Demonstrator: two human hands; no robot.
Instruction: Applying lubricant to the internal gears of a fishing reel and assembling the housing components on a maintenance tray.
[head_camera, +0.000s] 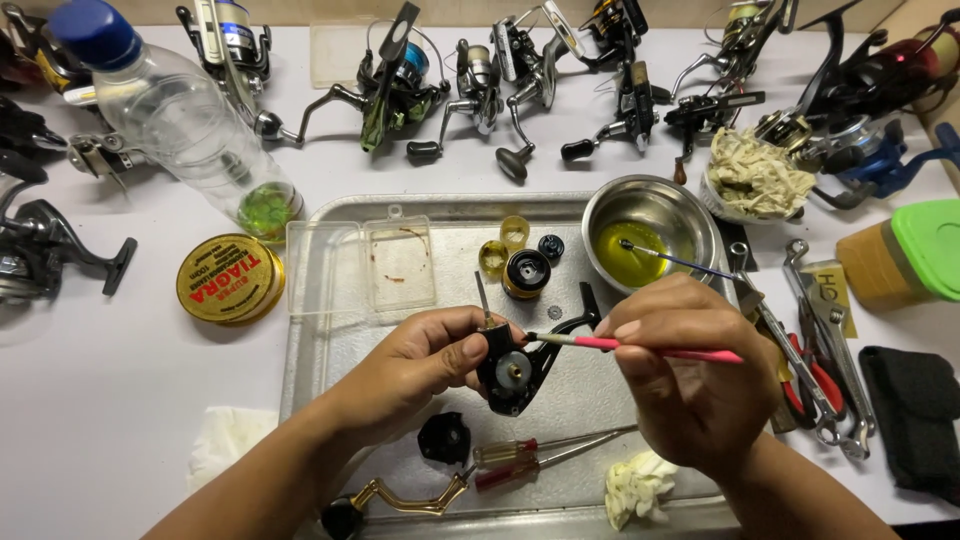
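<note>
The left hand (425, 360) is gripping a black reel body (512, 368), fingers curled tight around its left side, holding it up over the middle of the metal tray (330, 350) with its open gear face turned upward. The right hand (685, 385) is pinching a pink-handled brush (640, 346) between thumb and fingers, closed snugly on the handle, and the brush's pale tip is touching the upper edge of the reel body.

Along the tray's near edge, two screwdrivers (540, 462) are lying side by side, with a gold reel handle (400, 498) at the near left corner and a crumpled rag (640, 487) toward the near right. A small black cap (443, 438) is sitting just beside the left wrist. Toward the tray's far edge, a clear plastic box (362, 268) is lying open, and next to it a gold-and-black spool (525, 273) is standing among small yellow and dark parts.

At the tray's far right corner, a steel bowl (690, 225) is holding yellow-green liquid with a thin brush (680, 261) leaning in it. Off the tray's right edge, wrenches and red-handled pliers (820, 375) are piled together. To the left on the white table (100, 400), a round yellow line spool (230, 278) is lying near a tipped plastic bottle (180, 120). A row of fishing reels (480, 85) is lining the table's far edge.
</note>
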